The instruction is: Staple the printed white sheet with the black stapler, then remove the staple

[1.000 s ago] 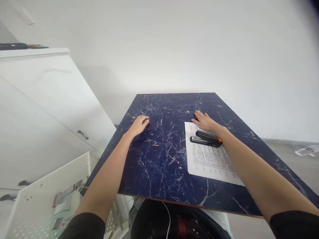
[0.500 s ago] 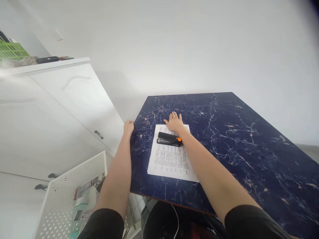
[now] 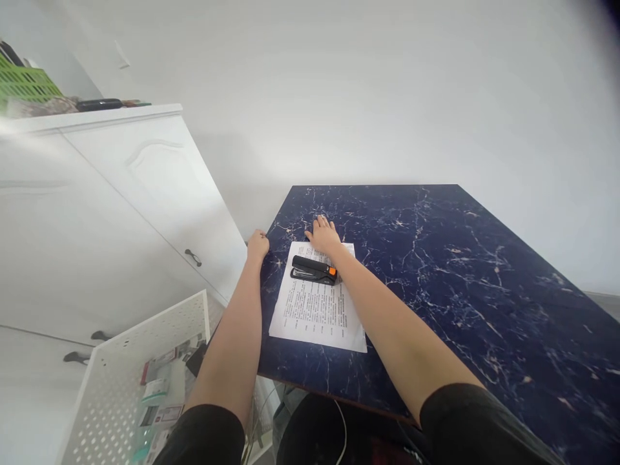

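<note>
My right hand (image 3: pixel 324 234) lies flat, palm down, fingers spread. It reaches over the far edge of a printed sheet of paper (image 3: pixel 314 316), possibly a thin stack, and onto the dark blue marbled table (image 3: pixel 436 271). On the paper rests a black stapler (image 3: pixel 312 268) with an orange button, lying crosswise just left of my right wrist. At the table's left edge, my left hand (image 3: pixel 258 245) is closed around the rim, with its fingertips hidden from view.
Left of the table stands a white cabinet (image 3: pixel 145 187) with dark handles. A green basket (image 3: pixel 29 84) sits on top of it. Below my left arm is a white perforated bin (image 3: pixel 106 394) holding several packages. A white wall (image 3: pixel 368 97) rises behind the table.
My right hand has slid left over the table, and the paper with the stapler on it has shifted left too. My left hand stays at the table's edge. The camera view has moved slightly.
</note>
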The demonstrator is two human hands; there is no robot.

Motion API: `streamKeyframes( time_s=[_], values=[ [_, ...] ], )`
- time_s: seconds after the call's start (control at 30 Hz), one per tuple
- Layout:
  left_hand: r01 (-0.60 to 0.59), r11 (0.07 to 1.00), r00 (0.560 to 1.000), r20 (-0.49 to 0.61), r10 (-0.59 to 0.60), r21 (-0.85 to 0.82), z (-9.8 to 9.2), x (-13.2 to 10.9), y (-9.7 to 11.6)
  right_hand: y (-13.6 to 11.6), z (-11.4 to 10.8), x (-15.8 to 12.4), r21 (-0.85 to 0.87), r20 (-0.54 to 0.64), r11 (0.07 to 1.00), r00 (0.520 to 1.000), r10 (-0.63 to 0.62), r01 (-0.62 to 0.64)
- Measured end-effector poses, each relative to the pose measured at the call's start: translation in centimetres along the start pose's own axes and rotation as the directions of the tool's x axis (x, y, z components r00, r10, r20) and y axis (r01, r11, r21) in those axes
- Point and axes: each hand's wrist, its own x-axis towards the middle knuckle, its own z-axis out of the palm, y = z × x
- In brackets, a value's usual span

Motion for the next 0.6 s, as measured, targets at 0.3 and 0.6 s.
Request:
streamKeyframes(
  time_s=[0.3,0.6],
  values=[
    [-0.001,1.000,1.000,0.015,0.000,0.031,-0.1,0.1,0.0,-0.5,-1.4,1.9,0.037,0.162,0.979,0.965,-0.205,0.202],
    [0.011,1.000,1.000,0.009,-0.012,0.029,0.0,0.0,0.1,-0.5,-2.8,0.8,0.067,0.099,0.982,0.978,-0.184,0.178]
  ],
)
